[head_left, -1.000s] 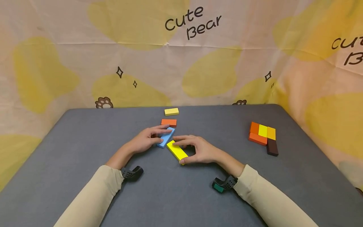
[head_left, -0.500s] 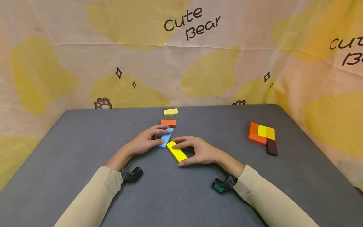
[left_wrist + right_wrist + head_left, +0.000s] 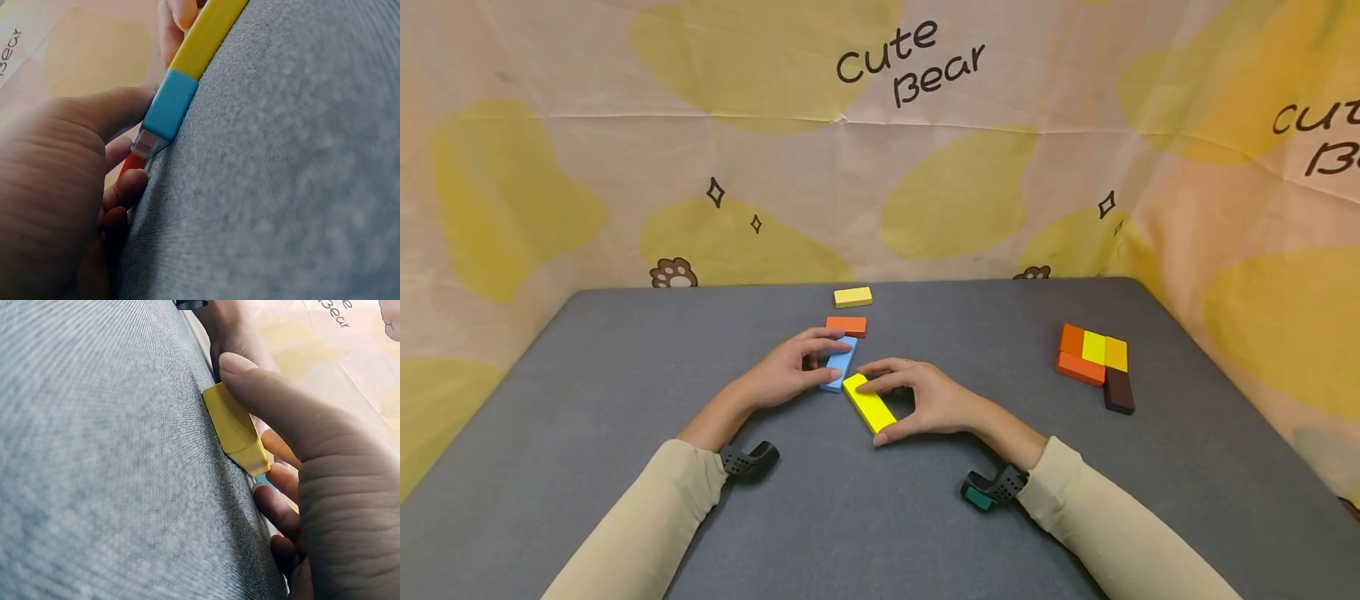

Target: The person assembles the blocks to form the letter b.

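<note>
In the head view, a blue block (image 3: 841, 365) lies flat and slanted on the grey table. My left hand (image 3: 782, 371) pinches it between the thumb at its near end and the fingers at its far end. A long yellow block (image 3: 869, 405) slants the other way beside it. My right hand (image 3: 928, 398) grips that block, thumb at the near end and fingertips at the far end. The two blocks' ends meet or nearly meet; the left wrist view shows the blue block (image 3: 170, 106) against the yellow block (image 3: 209, 37). An orange block (image 3: 846, 326) lies just behind the blue one.
A pale yellow block (image 3: 853, 297) lies near the table's back edge. To the right sits a cluster of orange blocks (image 3: 1081, 367), yellow blocks (image 3: 1094, 347) and a dark brown block (image 3: 1119, 391). A printed cloth (image 3: 955, 200) hangs behind the table (image 3: 820, 517).
The blue block's near end has swung slightly to the right, so it slants less. The yellow block has shifted a little under the right hand. Both hands stay almost in place.
</note>
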A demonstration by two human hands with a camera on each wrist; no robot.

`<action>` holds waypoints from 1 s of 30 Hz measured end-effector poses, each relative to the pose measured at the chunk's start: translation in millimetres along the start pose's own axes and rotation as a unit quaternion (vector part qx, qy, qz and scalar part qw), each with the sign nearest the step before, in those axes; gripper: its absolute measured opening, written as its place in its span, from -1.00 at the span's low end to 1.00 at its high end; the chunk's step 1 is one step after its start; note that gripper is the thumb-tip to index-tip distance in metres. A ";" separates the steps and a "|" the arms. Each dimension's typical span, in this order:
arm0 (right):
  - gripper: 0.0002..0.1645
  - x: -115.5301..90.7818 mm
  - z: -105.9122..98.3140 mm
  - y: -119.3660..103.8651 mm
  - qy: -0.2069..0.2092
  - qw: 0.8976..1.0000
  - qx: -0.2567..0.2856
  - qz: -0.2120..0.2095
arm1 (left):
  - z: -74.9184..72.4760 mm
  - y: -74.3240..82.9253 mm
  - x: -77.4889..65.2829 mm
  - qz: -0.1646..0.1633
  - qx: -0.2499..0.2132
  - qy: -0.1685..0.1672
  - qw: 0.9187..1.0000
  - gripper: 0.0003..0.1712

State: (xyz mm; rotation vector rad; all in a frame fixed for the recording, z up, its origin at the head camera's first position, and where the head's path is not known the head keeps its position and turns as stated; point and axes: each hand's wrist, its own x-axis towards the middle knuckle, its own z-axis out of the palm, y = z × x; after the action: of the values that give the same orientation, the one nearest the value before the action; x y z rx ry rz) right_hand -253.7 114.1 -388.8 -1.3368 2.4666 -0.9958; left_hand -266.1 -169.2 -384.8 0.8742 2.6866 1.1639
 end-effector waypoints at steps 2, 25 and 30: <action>-0.26 -0.8 -0.6 -0.6 -0.003 1.000 0.001 0.000 | 0.7 0.7 0.2 -0.005 0.001 0.002 1.000 -0.48; -0.25 -2.8 -3.0 1.4 -0.012 1.000 -0.002 -0.027 | 10.1 12.5 3.7 -0.058 0.050 0.036 0.996 -0.48; -0.25 -2.1 -1.4 1.0 -0.007 1.000 0.000 -0.020 | 13.0 12.5 4.4 -0.072 0.071 0.045 0.994 -0.48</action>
State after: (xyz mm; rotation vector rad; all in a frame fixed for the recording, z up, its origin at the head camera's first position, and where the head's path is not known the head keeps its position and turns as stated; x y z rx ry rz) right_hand -253.8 116.8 -388.7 -1.3943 2.4374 -0.9916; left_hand -260.1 -151.7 -384.7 0.6451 2.8805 1.0164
